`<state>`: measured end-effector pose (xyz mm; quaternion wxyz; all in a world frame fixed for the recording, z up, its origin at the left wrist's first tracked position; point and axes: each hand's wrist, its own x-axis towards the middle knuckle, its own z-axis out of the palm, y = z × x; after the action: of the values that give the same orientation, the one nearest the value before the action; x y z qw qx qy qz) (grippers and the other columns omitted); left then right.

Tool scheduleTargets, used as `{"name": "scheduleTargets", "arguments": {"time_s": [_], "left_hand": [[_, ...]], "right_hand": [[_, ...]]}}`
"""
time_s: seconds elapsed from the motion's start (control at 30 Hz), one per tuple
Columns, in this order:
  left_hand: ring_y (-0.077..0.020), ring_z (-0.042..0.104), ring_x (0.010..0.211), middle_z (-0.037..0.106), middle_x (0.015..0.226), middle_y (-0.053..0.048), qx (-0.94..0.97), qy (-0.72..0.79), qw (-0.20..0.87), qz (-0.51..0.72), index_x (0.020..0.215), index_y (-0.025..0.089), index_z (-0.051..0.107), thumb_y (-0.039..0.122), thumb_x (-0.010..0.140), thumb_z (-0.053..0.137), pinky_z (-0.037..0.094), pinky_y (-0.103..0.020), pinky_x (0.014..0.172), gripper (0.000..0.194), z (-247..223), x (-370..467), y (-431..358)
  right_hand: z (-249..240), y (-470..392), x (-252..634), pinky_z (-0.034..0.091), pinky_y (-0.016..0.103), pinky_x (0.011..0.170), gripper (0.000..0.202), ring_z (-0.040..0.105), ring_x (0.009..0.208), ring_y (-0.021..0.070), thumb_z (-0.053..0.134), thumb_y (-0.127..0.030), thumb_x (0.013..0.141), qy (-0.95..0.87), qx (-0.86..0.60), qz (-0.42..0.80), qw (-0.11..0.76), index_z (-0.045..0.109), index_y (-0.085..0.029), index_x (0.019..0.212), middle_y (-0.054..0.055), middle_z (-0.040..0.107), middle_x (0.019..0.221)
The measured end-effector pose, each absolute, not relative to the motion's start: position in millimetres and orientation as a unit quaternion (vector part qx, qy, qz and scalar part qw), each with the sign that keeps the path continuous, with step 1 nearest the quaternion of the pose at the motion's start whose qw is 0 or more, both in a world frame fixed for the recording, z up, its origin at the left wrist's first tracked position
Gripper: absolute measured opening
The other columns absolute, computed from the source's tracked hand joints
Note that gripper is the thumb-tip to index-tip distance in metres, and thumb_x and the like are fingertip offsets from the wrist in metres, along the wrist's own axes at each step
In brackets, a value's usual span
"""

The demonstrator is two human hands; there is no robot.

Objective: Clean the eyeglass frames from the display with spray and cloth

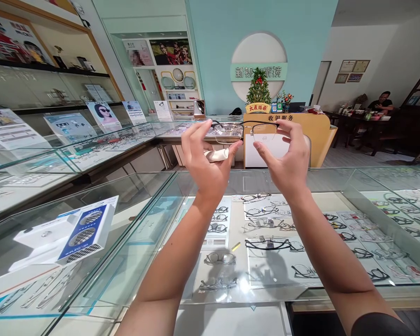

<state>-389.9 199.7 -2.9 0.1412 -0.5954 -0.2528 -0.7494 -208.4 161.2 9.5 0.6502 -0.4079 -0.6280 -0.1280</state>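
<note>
A pair of half-rim glasses point(245, 125) with a dark upper frame is held up in front of me, above a glass display case point(259, 182). My left hand point(208, 158) pinches its left end and also holds a rolled white cloth point(217, 155) against the palm. At the other end, my right hand point(287, 154) grips the frame with its fingers on the top corner, the thumb lying below the lens. Under my forearms, rows of glasses point(268, 244) lie inside the case.
A white and blue box point(86, 233) sits on the glass at the left. More display cases point(126, 140) with upright cards run along the left. Behind stands a yellow-sided counter point(322, 135) bearing a plant point(259, 88). A person point(383, 102) sits far right.
</note>
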Motion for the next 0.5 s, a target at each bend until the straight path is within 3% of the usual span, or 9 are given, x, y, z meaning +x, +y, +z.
{"name": "scheduleTargets", "arguments": {"time_s": [0.33, 0.5], "left_hand": [[-0.0342, 0.054, 0.133, 0.053, 0.142, -0.014, -0.596, -0.276, 0.160, -0.737, 0.140, 0.029, 0.058, 0.065, 0.079, 0.088, 0.059, -0.040, 0.088, 0.077, -6.7, -387.0, 199.4], [-0.0316, 0.060, 0.124, 0.055, 0.143, -0.013, -0.595, -0.279, 0.160, -0.737, 0.141, 0.029, 0.059, 0.064, 0.078, 0.088, 0.059, -0.039, 0.085, 0.077, -6.6, -387.4, 199.3]], "right_hand": [[5.2, 169.2, -203.8, 0.057, 0.055, 0.102, 0.054, 0.069, 0.123, 0.0320, 0.078, -0.051, 0.091, -0.639, -0.411, -0.075, 0.646, 0.056, -0.031, 0.136, 0.011, 0.071, 0.137], [5.2, 168.2, -204.4, 0.059, 0.054, 0.101, 0.053, 0.070, 0.122, 0.0311, 0.080, -0.048, 0.091, -0.638, -0.412, -0.084, 0.645, 0.055, -0.030, 0.134, 0.011, 0.071, 0.134]]}}
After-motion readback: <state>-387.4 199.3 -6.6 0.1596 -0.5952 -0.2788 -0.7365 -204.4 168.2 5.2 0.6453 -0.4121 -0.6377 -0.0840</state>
